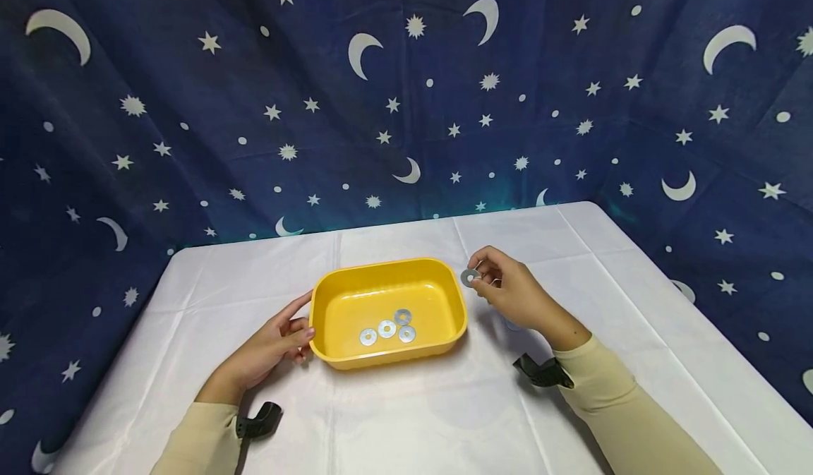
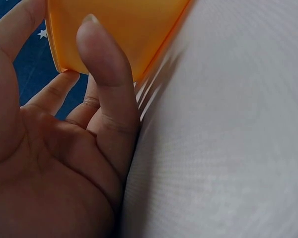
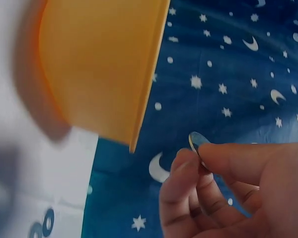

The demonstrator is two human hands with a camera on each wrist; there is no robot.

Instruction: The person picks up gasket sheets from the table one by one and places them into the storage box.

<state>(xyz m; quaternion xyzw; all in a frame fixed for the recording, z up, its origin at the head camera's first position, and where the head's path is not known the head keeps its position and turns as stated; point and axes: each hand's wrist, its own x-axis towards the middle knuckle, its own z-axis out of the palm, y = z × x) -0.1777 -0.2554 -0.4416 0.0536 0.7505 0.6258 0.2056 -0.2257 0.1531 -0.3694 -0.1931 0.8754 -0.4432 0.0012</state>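
A yellow plastic tray (image 1: pixel 389 272) stands on the white-covered table with several flat metal washers (image 1: pixel 387 329) lying on its floor. At its left end my left hand (image 1: pixel 269 351) touches the rim and outer wall with thumb and fingertips. The left wrist view shows the palm (image 2: pixel 54 163) beside the tray's outer side (image 2: pixel 139 29), with no finger wrapped around it. Just beyond the tray's right end, my right hand (image 1: pixel 508 288) pinches one washer (image 1: pixel 468 277) between thumb and fingertip. That washer (image 3: pixel 196 141) appears nearly edge-on in the right wrist view, raised above the table.
More washers (image 3: pixel 48 222) lie on the table to the right of the tray, mostly hidden under my right wrist in the head view. A dark blue cloth (image 1: pixel 406 108) with moons and stars hangs behind the table (image 1: pixel 413 418). Each wrist wears a black strap mount (image 1: pixel 543 373).
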